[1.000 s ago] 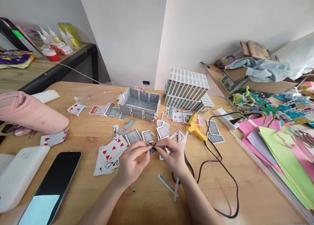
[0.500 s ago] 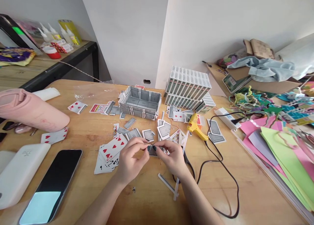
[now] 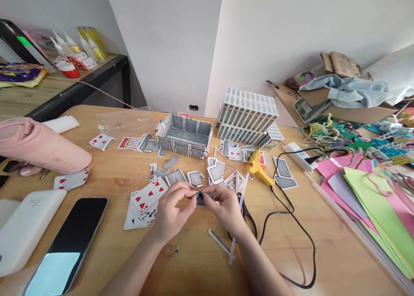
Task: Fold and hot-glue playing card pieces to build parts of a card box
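My left hand (image 3: 176, 207) and my right hand (image 3: 228, 205) meet over the table, thumbs and forefingers pinched together. Between their fingertips is a thin small strip (image 3: 198, 192), seen nearly edge-on and mostly covered by the fingers; its material is not clear. Just behind the fingertips is a piece of grey-patterned playing card (image 3: 208, 198). Left of my left hand lies a fan of face-up playing cards (image 3: 145, 199), the five of hearts on top. Cut card pieces (image 3: 177, 175) lie beyond both hands. Scissors (image 3: 247, 216) with black handles are partly under my right wrist.
A tray-like box made of cards (image 3: 184, 138) stands at the back, near stacked card packs (image 3: 247, 110). A yellow glue gun (image 3: 260, 169) with a black cable lies right, a glue stick (image 3: 237, 227) nearer me. A phone (image 3: 69, 244) and pink pouch (image 3: 48, 145) are left; coloured paper (image 3: 371, 210) is right.
My hands stay joined in almost the same place. The fingertips have shifted and turned slightly, and the thin strip between them shows more edge-on.
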A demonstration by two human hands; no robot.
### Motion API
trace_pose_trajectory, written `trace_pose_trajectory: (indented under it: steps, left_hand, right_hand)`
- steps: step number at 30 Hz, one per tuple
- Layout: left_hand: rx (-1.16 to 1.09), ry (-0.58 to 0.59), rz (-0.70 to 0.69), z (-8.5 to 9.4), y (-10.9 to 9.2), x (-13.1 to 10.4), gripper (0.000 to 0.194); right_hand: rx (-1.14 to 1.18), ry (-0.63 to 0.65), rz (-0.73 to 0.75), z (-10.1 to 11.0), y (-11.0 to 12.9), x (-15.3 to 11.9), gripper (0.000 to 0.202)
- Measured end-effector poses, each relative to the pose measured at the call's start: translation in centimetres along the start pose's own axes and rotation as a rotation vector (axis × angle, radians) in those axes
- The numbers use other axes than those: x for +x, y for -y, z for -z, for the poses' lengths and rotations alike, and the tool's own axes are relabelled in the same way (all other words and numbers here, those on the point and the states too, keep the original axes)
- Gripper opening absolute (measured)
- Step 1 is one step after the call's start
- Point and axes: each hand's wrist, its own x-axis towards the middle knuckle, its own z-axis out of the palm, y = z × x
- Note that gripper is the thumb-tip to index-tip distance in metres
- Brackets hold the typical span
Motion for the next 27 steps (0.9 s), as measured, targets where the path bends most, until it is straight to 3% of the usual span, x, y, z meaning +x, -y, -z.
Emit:
trace_pose_trajectory:
  steps: [8,13,20,22,27]
  left_hand:
    - [-0.033,-0.002,0.006,-0.1,0.2,-0.3,0.015]
    - [-0.278,0.041,0.259,0.2,0.3,-0.3,0.017]
    - [-0.680,-0.032,0.611,-0.3,0.1,0.1,0.024]
    - [-0.666,-0.044,0.624,-0.3,0.0,0.1,0.025]
    - [-0.391,-0.090,0.514,0.0,0.3,0.0,0.022]
  right_hand:
    - [0.144,0.022,-0.044,-0.4,0.1,-0.1,0.010]
    - [0.362,0.174,-0.111,0.1,0.5,-0.1,0.023]
    - [0.524,0.330,-0.108,0.5,1.1,-0.1,0.026]
    - [0.508,0.309,-0.104,0.3,0.9,-0.1,0.026]
    - [0.426,0.183,-0.171,-0.5,-0.4,-0.1,0.026]
